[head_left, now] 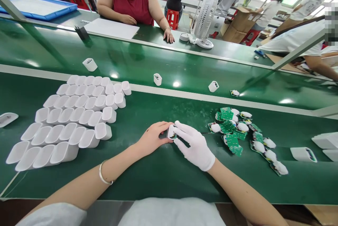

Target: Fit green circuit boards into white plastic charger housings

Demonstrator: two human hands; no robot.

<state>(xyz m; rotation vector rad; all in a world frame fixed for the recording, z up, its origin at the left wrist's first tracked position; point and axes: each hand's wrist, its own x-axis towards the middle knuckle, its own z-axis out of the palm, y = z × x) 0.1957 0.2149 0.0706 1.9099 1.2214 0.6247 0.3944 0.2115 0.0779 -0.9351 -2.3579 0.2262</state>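
So, left hand (151,138) has its fingers around a white plastic housing (171,132), left of the circuit board pile (227,126); gloved right hand (194,147) is at the housing's opening, can't tell if it's pinching.

White casing (169,132), open end up, circuit board (173,135) inside, between the hands (151,138) (195,147)

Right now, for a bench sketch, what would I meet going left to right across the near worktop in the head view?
Lone white piece, rows of white housings, bare left hand, held white housing, gloved right hand, cluster of circuit boards, separate white casing, white pieces at the right edge.
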